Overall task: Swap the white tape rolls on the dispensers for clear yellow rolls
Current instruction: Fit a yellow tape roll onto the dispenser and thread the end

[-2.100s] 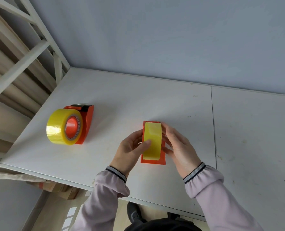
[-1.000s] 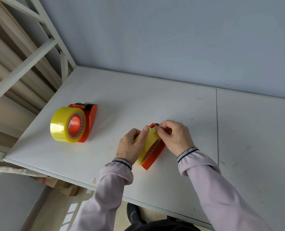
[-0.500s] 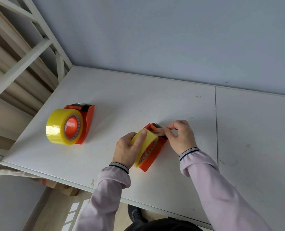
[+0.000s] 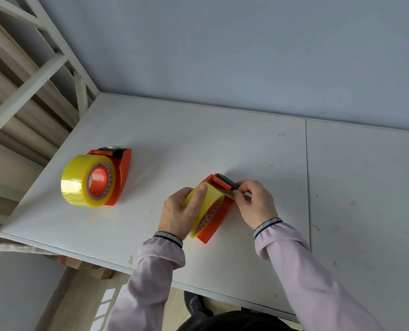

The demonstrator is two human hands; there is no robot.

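Now the clear yellow tape roll [image 4: 204,204], seated on the near orange plastic dispenser [image 4: 216,220], is being steadied by the clasping left hand [image 4: 180,215] while its tape end, previously untouched, is being pinched by the right hand [image 4: 256,203] toward the cutter (threading stage); the far dispenser [image 4: 120,174] is already loaded.

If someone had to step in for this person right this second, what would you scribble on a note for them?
Left hand: gripping the yellow roll on the near orange dispenser, steadying it.
Right hand: pinching the tape end beside the cutter blade.
Far dispenser: on the table to the left, its yellow roll mounted.
Done: both dispensers carry yellow rolls; no white rolls in view.
Left: likely just seat the tape end at the blade, then let go.
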